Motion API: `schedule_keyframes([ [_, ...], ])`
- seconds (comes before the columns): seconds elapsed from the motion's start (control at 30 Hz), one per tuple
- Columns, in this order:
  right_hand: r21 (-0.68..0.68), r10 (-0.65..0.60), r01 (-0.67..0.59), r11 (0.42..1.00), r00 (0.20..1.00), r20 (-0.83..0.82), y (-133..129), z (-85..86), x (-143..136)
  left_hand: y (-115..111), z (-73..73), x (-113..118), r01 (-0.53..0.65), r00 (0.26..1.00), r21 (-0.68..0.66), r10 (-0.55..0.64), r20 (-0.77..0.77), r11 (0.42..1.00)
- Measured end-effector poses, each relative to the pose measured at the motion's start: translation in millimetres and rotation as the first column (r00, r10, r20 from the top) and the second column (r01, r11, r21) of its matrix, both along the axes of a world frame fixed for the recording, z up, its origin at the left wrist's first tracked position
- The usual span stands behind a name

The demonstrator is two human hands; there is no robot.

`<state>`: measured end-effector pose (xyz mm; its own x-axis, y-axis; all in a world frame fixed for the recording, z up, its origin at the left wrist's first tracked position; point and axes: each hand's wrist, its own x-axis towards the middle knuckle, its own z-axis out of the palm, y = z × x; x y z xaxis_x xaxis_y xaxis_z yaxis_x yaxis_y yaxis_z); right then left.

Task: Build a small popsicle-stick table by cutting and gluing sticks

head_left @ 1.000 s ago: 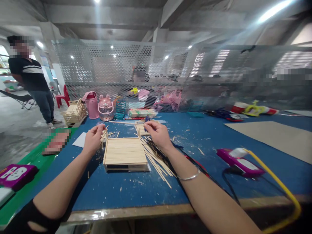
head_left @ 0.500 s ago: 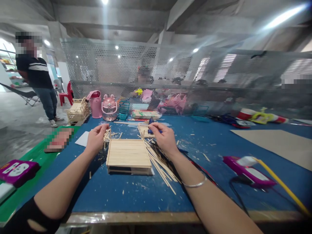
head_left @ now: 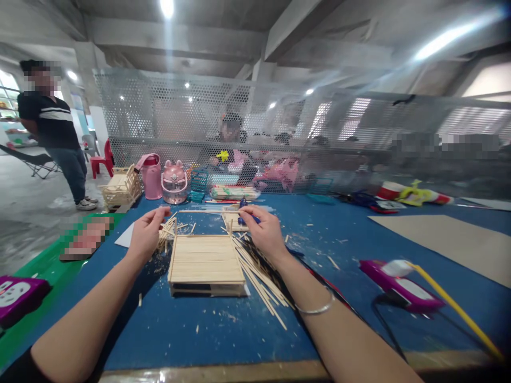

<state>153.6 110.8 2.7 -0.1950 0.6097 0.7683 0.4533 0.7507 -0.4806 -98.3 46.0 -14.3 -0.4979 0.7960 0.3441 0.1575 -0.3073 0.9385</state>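
Since the frame half a second ago, the left hand [head_left: 147,230] has shifted slightly outward from the box. The box [head_left: 206,260], made of pale wooden sticks, sits between the forearms, with short uprights at its far corners. The right hand [head_left: 263,227] appears to pinch one end of a thin stick [head_left: 203,211] beyond it. The left fingertips are drawn together; whether they hold anything, I cannot tell. The step seems to be positioning that stick; the next move likely calls for a light, level grip. Loose sticks [head_left: 261,282] and shavings litter the blue desk [head_left: 191,346]. Behind stands a perforated metal screen [head_left: 179,106]; a person [head_left: 56,127] stands at left.
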Motion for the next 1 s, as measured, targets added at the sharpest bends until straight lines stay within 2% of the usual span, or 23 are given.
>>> schedule_keyframes([
  [0.6,0.050,0.036,-0.038,0.998,0.998,0.056,-2.7,0.7,-8.7,-4.8,2.5,9.6,0.036,0.999,-0.056,-0.038,-0.034,0.998],
  [1.0,0.048,0.015,-0.019,0.999,0.997,0.076,-2.9,-0.2,-8.3,0.8,-6.9,6.6,-0.045,0.986,-0.071,0.033,-0.161,0.996],
])
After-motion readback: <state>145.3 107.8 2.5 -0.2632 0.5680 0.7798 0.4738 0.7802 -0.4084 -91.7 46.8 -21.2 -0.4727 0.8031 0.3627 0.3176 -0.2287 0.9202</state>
